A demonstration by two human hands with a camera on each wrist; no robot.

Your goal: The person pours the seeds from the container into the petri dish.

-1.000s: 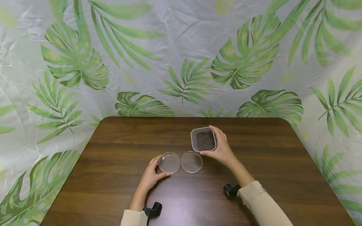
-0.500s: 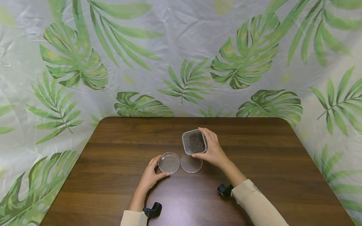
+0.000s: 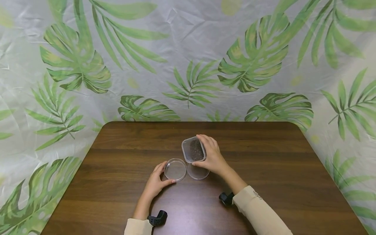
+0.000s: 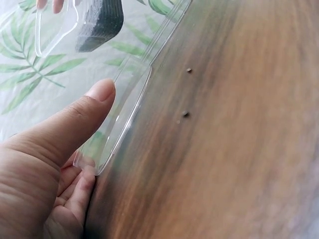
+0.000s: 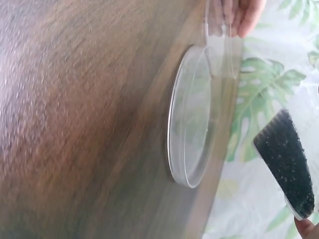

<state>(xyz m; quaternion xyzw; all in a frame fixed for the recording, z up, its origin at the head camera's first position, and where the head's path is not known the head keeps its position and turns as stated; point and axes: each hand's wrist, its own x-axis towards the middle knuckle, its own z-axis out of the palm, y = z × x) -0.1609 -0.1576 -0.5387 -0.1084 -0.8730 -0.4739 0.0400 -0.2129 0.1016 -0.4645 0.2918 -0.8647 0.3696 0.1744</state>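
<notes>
My left hand [image 3: 156, 181] holds a clear petri dish [image 3: 175, 170] by its sides, thumb at the near rim and fingers round the far side. Right beside it on the table stands another clear petri dish [image 3: 198, 173], its far part covered by a square container. That clear plastic container [image 3: 186, 150] is gripped by my right hand [image 3: 212, 159], thumb on the near side, fingers on the far side. It is raised and tilted to the left. Dark soil [image 5: 286, 164] lies heaped along one side of it. Both dishes look bare inside.
A brown wooden table [image 3: 117, 195] carries everything. Two small dark crumbs [image 4: 186, 114] lie on it near the dishes. Behind the far edge hangs a leaf-patterned sheet [image 3: 194, 42]. Each wrist wears a black camera mount [image 3: 157, 218].
My right hand has carried the soil container leftward and slightly nearer, now over the far part of the right dish, tilting it more. My left hand has stayed on its dish.
</notes>
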